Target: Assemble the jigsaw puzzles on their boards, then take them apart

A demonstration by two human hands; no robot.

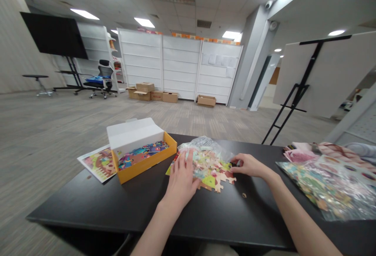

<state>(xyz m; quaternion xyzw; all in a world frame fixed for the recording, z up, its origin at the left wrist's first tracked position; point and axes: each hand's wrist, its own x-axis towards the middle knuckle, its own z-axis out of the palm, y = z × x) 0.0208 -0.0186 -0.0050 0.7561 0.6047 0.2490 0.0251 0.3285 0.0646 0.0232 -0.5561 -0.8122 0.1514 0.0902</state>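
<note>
A heap of colourful puzzle pieces [209,181] lies on the black table, partly spilling from a clear plastic bag [205,144]. My left hand [182,177] rests on the left side of the heap and bag, fingers stretched out. At the heap's right edge, my right hand [246,165] has its thumb and fingers curled close together beside the pieces; whatever is between the fingertips is too small to make out. One small loose piece [244,195] lies nearer the front edge.
An open yellow box [147,168] holding darker puzzle pieces stands at the left, with a picture sheet [100,164] beside it. On the right lie a clear bag of pieces [326,193] and pink fabric [302,153]. The table's front edge [205,237] is near.
</note>
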